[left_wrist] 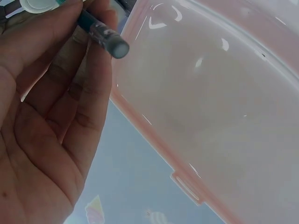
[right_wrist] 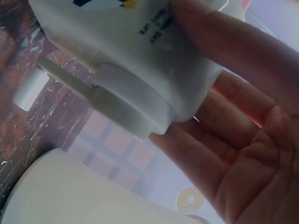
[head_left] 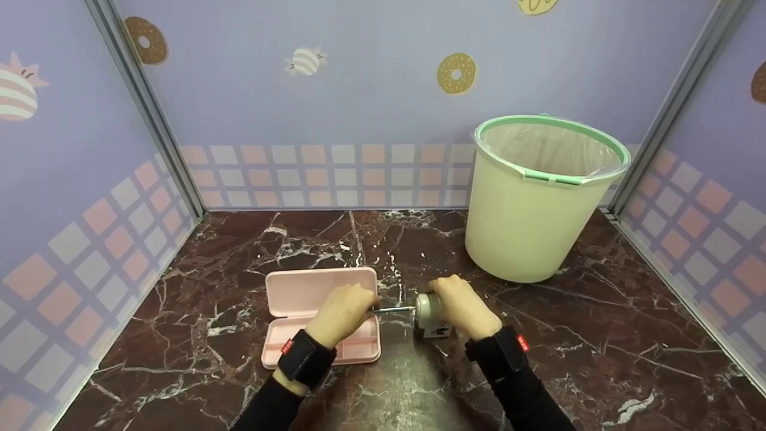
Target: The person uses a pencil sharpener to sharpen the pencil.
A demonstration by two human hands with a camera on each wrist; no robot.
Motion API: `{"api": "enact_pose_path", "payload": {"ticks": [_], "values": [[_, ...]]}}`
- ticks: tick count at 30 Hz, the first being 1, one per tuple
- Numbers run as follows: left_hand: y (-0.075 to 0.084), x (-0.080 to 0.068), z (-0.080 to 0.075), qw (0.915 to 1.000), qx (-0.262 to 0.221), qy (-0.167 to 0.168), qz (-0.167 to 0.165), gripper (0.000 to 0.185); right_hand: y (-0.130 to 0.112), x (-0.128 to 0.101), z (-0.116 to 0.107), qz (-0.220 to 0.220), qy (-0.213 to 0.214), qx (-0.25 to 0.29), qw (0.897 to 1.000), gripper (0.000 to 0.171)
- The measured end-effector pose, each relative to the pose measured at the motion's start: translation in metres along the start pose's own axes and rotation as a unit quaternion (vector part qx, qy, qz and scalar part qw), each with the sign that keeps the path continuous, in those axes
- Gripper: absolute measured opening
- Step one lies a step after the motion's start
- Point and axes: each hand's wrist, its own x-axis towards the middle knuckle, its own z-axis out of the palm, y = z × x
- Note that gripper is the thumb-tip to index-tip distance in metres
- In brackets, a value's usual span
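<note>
While your left hand pinches the pencil, its tip sits in the sharpener. Your right hand grips that sharpener on the desk.

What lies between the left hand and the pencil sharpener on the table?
In the head view, a teal pencil spans the gap: the left hand holds one end, and the other end enters the pencil sharpener, which the right hand holds.

Pencil tip hidden inside sharpener; small print on sharpener body blurred, unreadable
</note>
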Motion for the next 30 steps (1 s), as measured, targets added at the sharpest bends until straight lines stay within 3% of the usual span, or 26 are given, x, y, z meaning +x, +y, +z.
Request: {"api": "enact_pose_path", "payload": {"ticks": [1,3,4,7,11,14,30], "values": [[0.022,0.003,-0.035,0.9999,-0.001,0.005,0.011,0.011,0.000,-0.001,0.000,-0.002,0.001,-0.001,1.000,0.035],[0.043,0.003,-0.070,0.9997,0.003,-0.008,0.022,0.012,0.000,-0.002,-0.001,-0.005,0.002,-0.004,1.000,0.033],[0.046,0.002,-0.074,0.9997,0.004,-0.002,0.024,0.013,0.000,-0.002,-0.001,-0.005,0.003,-0.004,1.000,0.032],[0.042,0.000,-0.067,0.9988,0.035,0.013,0.033,0.013,0.000,-0.002,-0.001,-0.006,0.004,-0.007,1.000,0.029],[0.029,0.001,-0.049,0.9991,0.027,0.010,0.030,0.014,0.000,-0.002,-0.001,-0.003,0.002,-0.005,1.000,0.030],[0.025,0.000,-0.046,0.9990,0.029,0.010,0.031,0.014,0.000,-0.002,-0.001,0.000,-0.005,0.002,1.000,0.032],[0.029,0.000,-0.048,0.9989,0.034,0.006,0.032,0.017,-0.001,-0.003,-0.001,-0.001,0.000,-0.008,1.000,0.031]]}}
